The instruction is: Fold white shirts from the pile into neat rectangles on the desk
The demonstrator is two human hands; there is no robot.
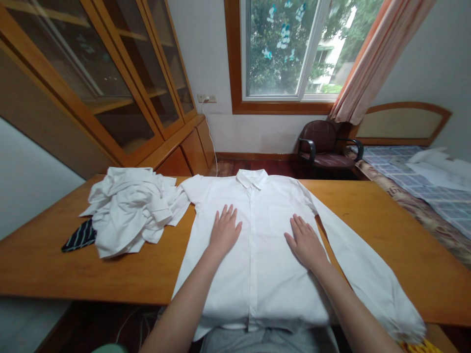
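Observation:
A white long-sleeved shirt (235, 284) lies front side up across the wooden table (368, 206), its collar at the far edge and its hem hanging over the near edge by my lap. Flat on the left half of the chest rests my left hand (225, 229), fingers stretched out. My right hand (304, 240) lies on the other half, also flat, with the thumb apart. Between them runs the button placket. One sleeve stretches down to the near right; the other goes left, its end by the pile of white clothes (132, 211).
A dark striped cloth (79, 236) pokes out under the clothes pile. Beyond the table are a glass-door cabinet (110, 83), a brown armchair (324, 142) and a window (283, 49) with a pink curtain (382, 63). To the right stands a bed (423, 181).

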